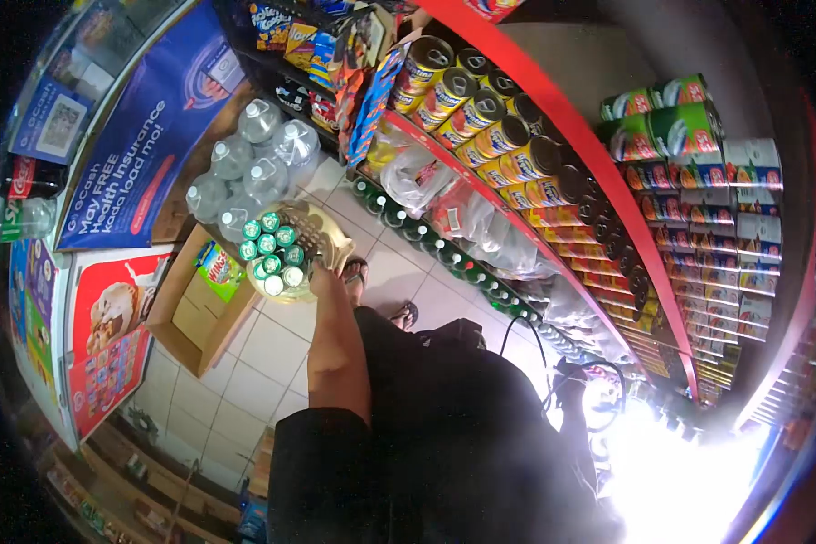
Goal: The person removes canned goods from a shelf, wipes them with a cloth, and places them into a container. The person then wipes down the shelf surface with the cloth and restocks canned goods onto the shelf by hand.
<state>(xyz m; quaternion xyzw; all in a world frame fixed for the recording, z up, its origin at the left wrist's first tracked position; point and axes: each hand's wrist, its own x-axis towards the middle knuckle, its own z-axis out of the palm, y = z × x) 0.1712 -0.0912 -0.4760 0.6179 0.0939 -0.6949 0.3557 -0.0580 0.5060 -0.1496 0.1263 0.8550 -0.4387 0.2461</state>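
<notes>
My left hand point(316, 270) reaches down to the right side of a round yellowish container point(337, 238). Its fingers are too dark and small to make out. Several green-capped bottles or jars point(270, 243) stand together in the container, left of this hand. Beside glare and looping black cables point(622, 392), a dim shape at the right may be my right hand, but its fingers cannot be made out.
Large clear bottles point(266, 179) stand behind the container. An open cardboard box point(207, 337) holds a green packet point(218, 270). Red-edged shelves point(680, 317) of cans line the right, with green bottles point(437, 245) below. My sandalled feet point(405, 315) are on the tiles.
</notes>
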